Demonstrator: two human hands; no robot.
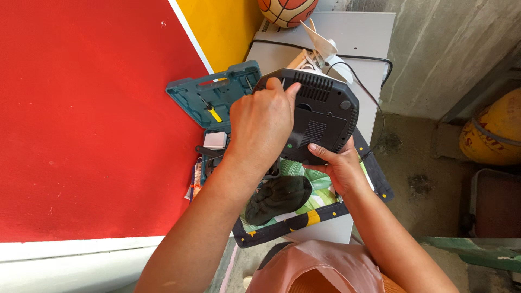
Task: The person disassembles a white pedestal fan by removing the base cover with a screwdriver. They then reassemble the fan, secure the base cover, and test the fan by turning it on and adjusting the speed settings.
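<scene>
Two hands (pixel 260 122) (pixel 339 165) gripping fan base (pixel 323 111) edges, toolcase (pixel 214 95) beside

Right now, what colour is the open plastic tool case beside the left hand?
Teal-blue plastic tool case, clearest in the head view.

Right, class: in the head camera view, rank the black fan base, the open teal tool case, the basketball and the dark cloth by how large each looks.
1. Black fan base.
2. Open teal tool case, partly hidden, close to the base.
3. Dark cloth.
4. Basketball, cut off by the frame edge, so unsure.
</scene>
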